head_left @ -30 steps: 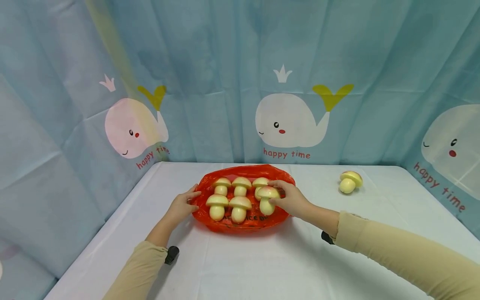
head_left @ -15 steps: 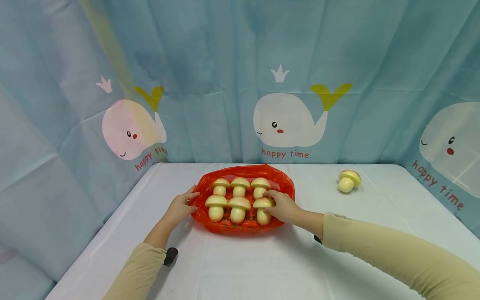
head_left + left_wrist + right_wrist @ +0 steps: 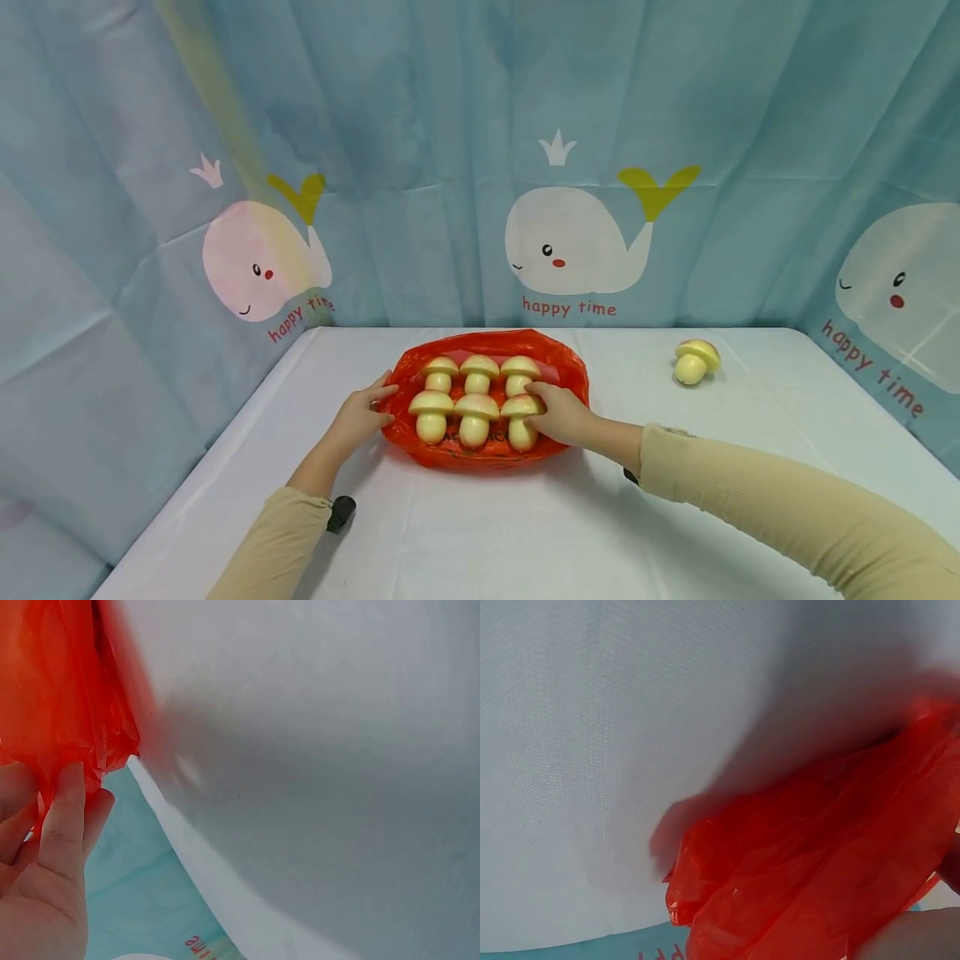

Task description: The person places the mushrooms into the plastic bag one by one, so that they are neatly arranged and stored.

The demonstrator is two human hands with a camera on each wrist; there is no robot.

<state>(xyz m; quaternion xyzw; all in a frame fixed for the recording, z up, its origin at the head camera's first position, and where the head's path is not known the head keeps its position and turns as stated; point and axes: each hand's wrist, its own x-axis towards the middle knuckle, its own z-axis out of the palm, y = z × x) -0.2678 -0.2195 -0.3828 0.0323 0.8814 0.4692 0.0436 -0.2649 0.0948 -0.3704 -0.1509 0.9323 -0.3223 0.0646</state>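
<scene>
A red plastic bag (image 3: 480, 457) lies spread open on the table, dark lettering on its inside. In it, pale yellow toy mushrooms stand in two rows of three, caps toward the back. My right hand (image 3: 564, 414) reaches over the bag's right side and grips the front-right mushroom (image 3: 522, 433) between thumb and fingers. At the left rim, my left hand (image 3: 360, 417) holds the bag's edge; the left wrist view shows its fingers (image 3: 64, 825) against the crinkled plastic. In the right wrist view, the bag (image 3: 802, 862) hides the mushrooms, and only a bit of the hand appears.
Another toy mushroom (image 3: 695, 362) lies tilted on the white-covered table (image 3: 480, 533), toward the back right. Light blue curtains (image 3: 420, 250) printed with whales enclose the table at the back and sides.
My right hand has lowered the mushroom and moved it slightly left, into the front row's right-hand place. The left hand stays at the bag's left rim.
</scene>
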